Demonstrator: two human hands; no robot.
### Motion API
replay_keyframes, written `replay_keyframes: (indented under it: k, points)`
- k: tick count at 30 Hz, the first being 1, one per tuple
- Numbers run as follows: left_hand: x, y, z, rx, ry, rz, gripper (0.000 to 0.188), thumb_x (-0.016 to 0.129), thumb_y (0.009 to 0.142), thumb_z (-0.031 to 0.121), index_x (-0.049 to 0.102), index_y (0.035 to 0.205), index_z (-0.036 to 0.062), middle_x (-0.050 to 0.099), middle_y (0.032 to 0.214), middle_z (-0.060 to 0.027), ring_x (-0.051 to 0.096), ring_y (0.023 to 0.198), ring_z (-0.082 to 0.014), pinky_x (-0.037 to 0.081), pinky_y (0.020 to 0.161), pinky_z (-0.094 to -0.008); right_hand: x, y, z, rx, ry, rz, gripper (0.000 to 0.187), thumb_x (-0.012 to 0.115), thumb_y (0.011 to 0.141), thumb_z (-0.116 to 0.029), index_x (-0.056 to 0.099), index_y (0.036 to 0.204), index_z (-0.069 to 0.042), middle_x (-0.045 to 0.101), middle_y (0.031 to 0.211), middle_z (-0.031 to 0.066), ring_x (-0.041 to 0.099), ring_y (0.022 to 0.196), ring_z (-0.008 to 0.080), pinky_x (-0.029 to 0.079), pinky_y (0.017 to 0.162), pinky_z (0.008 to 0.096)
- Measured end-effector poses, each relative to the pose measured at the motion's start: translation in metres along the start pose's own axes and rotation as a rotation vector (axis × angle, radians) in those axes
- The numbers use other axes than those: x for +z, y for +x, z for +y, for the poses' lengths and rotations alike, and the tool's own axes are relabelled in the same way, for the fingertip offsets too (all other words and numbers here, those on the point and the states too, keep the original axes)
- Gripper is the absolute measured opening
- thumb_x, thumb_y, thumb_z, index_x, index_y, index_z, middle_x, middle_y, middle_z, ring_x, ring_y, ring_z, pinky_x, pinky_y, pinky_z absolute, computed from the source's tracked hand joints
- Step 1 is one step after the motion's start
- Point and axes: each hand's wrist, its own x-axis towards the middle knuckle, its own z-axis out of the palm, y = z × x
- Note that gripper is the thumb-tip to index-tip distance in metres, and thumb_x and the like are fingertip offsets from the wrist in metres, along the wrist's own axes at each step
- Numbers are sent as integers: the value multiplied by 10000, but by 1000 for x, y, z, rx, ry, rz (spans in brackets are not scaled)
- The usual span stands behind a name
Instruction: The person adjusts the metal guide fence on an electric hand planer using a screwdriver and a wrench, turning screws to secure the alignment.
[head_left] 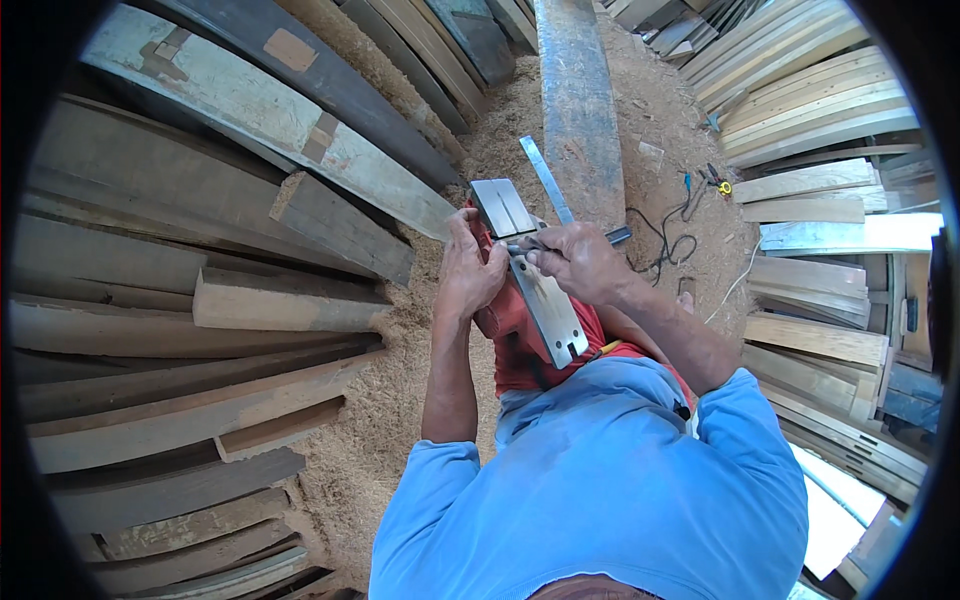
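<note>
An upturned electric planer (545,308) with a red body and a silver sole rests across my lap, tilted toward the upper left. My left hand (468,262) is closed around its left side, thumb near the gap between the sole plates. My right hand (588,262) is closed over a slim metal hand tool (522,247), its tip at that gap; its exact kind is hard to make out. A dark end (618,236) sticks out past the right hand, perhaps of the same tool. Just beyond the right hand, a narrow pale metal strip (545,178) points up and away.
A long worn board (580,100) runs away ahead of me. Stacked timber (130,240) lines the left, and more planks (815,345) the right. A dark cable (665,240) and yellow-handled tool (724,187) lie on the sawdust-covered floor (350,480).
</note>
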Motion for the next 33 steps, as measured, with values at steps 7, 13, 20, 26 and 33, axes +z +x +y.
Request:
replay_keyframes:
  k: [7,13,20,26,33]
  points:
    - [-1,1,5,-3,-12,-5,673,659,897,210,326,1444,2,574,1330,-335,595,1246,-485,459,1078,-522,-3,-6,-5,20,117,71,210,668,956,-182,740,1089,-36,724,957,219,711,909,429,550,802,497]
    - [-7,-3,-2,-26,-46,2,679,653,890,198,316,1442,-8,573,1323,-322,591,1255,-466,452,1093,-502,3,21,126,220,-124,273,254,603,963,-204,751,1125,-77,742,967,241,738,941,393,567,817,490]
    - [0,2,-1,-12,-64,-20,637,638,919,148,310,1442,-11,570,1329,-291,598,1246,-405,456,1093,-475,20,2,250,332,-594,207,280,635,883,-205,770,1119,-135,745,1031,173,714,1008,419,560,875,516]
    - [-4,-4,-4,-13,-57,2,637,630,931,132,307,1465,6,565,1319,-250,606,1215,-344,473,1069,-435,22,-32,233,486,-732,464,404,723,880,-316,673,1216,-96,739,1059,198,688,1071,430,521,942,552]
    - [-2,2,0,51,-50,-43,683,636,885,115,290,1453,-39,557,1349,-312,580,1281,-426,428,1137,-478,25,-56,220,748,-434,231,434,770,888,-356,651,1059,25,733,992,291,719,966,447,551,842,539]
